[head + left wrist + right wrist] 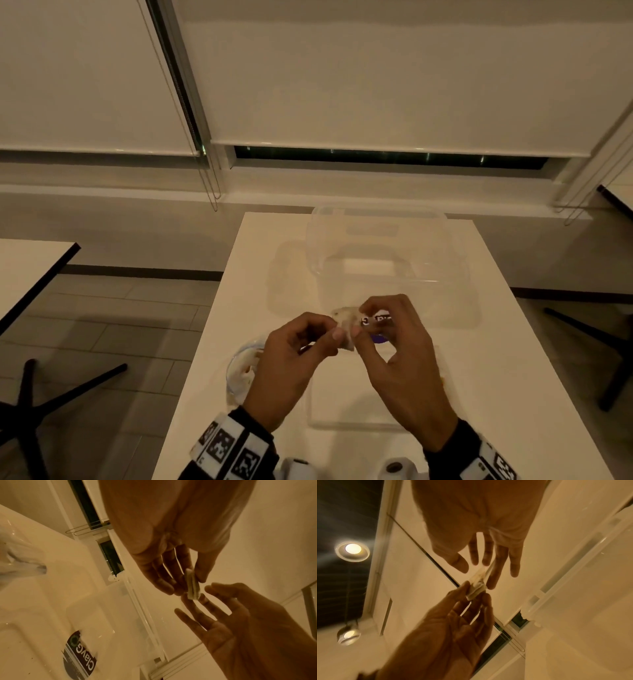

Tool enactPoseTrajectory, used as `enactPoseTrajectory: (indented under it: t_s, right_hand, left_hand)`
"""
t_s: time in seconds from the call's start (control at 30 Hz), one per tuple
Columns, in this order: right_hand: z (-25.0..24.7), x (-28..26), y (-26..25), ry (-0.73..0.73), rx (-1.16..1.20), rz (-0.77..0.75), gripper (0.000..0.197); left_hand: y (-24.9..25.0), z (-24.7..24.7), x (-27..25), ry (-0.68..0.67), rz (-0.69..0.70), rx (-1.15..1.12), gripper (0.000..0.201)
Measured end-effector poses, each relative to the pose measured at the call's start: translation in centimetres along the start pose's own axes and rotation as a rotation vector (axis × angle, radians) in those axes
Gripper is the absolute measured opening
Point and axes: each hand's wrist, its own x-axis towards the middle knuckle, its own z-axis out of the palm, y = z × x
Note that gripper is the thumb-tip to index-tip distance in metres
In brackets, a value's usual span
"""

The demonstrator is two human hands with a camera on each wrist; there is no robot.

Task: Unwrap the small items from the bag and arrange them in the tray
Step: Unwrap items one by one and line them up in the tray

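Here, my left hand (291, 363) and right hand (400, 349) pinch one small wrapped item (344, 323).
Contents unreadable; the bag (241, 370) sits half hidden behind my left hand.

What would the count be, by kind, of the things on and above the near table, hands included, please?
Hands: 2, left hand and right hand
Wrapped item: 1
Clear container: 1
Clear lid: 1
Plastic bag: 1
Total: 6
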Motion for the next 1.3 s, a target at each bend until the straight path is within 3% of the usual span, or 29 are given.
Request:
enactPoseTrajectory:
  t_s: [0.07, 0.1, 0.2, 0.33, 0.47, 0.67, 0.8, 1.1, 1.3]
  right_hand:
    - [-1.2, 0.2, 0.2, -0.018, 0.085, 0.128, 0.028]
    - [-1.7, 0.4, 0.6, -0.04, 0.084, 0.152, 0.024]
    - [-3.3, 0.7, 1.3, -0.076, 0.054, 0.156, 0.004]
    - [-4.8, 0.7, 2.0, -0.081, 0.065, 0.125, 0.005]
    - [-6.2, 0.9, 2.9, -0.045, 0.081, 0.135, 0.006]
    - [-8.8, 2.0, 3.5, -0.084, 0.175, 0.156, 0.005]
    - [-10.2, 3.0, 5.3, -0.163, 0.17, 0.19, 0.01]
    - [-11.8, 6.5, 13.0, -0.564, -0.251, 0.221, 0.006]
    - [-10.9, 6.9, 18.6, -0.639, -0.447, 0.228, 0.013]
  left_hand:
    - [-0.2, 0.8, 0.0, -0.027, 0.002, -0.031, 0.025]
    - [-0.3, 1.2, 0.0, -0.049, -0.002, -0.043, 0.026]
    - [-0.2, 2.5, 0.0, -0.106, -0.039, -0.084, 0.025]
    - [-0.3, 4.2, 0.2, -0.128, -0.028, 0.034, 0.02]
    - [-0.6, 5.3, 0.6, -0.094, -0.053, -0.03, 0.029]
    - [-1.5, 6.9, 1.1, -0.105, -0.069, 0.033, 0.036]
    - [-2.6, 8.0, 2.1, -0.098, -0.084, 0.121, 0.029]
    - [-10.0, 8.8, 5.6, -0.168, -0.22, 0.503, 0.01]
    - [-14.6, 10.5, 7.8, -0.203, -0.393, 0.641, 0.013]
